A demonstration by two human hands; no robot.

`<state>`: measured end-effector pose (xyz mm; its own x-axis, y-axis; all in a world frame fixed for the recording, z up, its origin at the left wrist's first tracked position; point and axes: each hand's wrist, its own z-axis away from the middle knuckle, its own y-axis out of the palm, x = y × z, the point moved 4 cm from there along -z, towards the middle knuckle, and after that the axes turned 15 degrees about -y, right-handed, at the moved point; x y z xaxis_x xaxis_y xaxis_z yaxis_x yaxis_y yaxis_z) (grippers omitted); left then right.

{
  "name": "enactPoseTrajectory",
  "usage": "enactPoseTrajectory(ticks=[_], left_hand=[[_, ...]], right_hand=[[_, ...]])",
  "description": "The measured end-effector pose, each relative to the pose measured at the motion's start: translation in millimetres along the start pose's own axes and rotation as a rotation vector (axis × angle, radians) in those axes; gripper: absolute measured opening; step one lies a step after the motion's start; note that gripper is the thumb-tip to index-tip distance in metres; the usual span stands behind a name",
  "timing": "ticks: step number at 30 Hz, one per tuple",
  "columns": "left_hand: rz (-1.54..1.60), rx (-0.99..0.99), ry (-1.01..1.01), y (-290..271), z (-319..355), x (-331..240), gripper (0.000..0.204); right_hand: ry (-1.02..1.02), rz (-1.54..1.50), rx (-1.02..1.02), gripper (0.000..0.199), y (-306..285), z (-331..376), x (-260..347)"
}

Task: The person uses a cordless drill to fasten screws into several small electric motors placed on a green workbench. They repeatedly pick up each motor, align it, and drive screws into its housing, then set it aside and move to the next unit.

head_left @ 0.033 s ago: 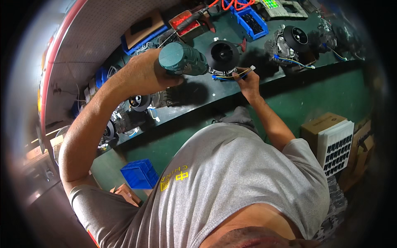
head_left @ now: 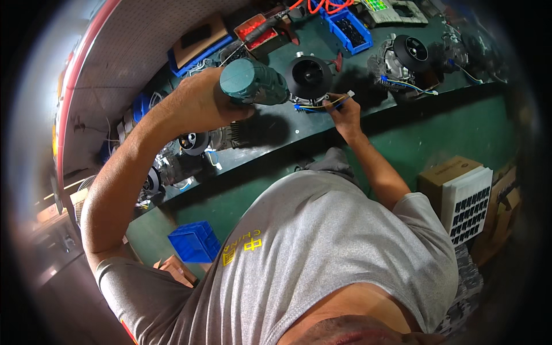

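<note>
My left hand [head_left: 201,103] is closed round the body of a green power screwdriver [head_left: 253,80], its front end pointing right. It reaches the side of a motor unit with a round black fan housing [head_left: 309,75], which sits upright on the bench; the tool's tip is hidden there. At the near side of this unit, my right hand [head_left: 345,118] has its fingers closed on thin yellow and blue wires [head_left: 316,107]. A white plug [head_left: 351,94] at the wires' end sticks out past the fingers. What lies under the fingertips is partly hidden.
Similar motor units stand on the green bench [head_left: 270,135], one to the right [head_left: 411,54] and others to the left [head_left: 195,142]. Behind are a red parts bin [head_left: 256,31] and a blue bin of dark small parts [head_left: 351,34]. A blue crate [head_left: 194,241] and cartons [head_left: 445,175] are below.
</note>
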<state>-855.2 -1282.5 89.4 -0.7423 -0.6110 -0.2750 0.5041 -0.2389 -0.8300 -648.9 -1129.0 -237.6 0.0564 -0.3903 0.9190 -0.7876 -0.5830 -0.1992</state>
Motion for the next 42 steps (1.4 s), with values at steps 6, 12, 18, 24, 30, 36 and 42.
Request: enactPoseTrajectory(ticks=[6,12,18,24,30,36,42], left_hand=[[-0.052,-0.034,0.035,-3.0,-4.0,-7.1,0.045],[-0.068,-0.039,0.051,-1.3,-8.7,-9.0,0.037],[-0.119,0.032,0.002,0.4,-14.6,-11.5,0.044],[-0.087,0.036,0.085,3.8,-12.4,-11.5,0.043],[-0.095,0.033,0.042,-0.4,-0.8,-23.7,0.038],[0.228,0.051,0.051,1.6,27.7,0.5,0.035],[0.425,0.061,-0.030,36.4,53.8,14.8,0.032]], right_hand=[[-0.335,0.334,0.068,0.016,-2.9,-10.8,12.4],[-0.330,0.360,0.060,0.013,-1.8,-12.1,19.3],[-0.308,0.323,0.030,0.014,-0.8,-9.1,16.6],[-0.273,0.287,0.004,0.016,0.0,-7.4,14.2],[-0.231,0.211,-0.011,0.017,-5.5,-7.2,13.4],[0.482,-0.389,-0.058,0.012,-22.2,9.4,0.4],[0.758,-0.800,-0.056,0.013,-29.4,13.5,21.5]])
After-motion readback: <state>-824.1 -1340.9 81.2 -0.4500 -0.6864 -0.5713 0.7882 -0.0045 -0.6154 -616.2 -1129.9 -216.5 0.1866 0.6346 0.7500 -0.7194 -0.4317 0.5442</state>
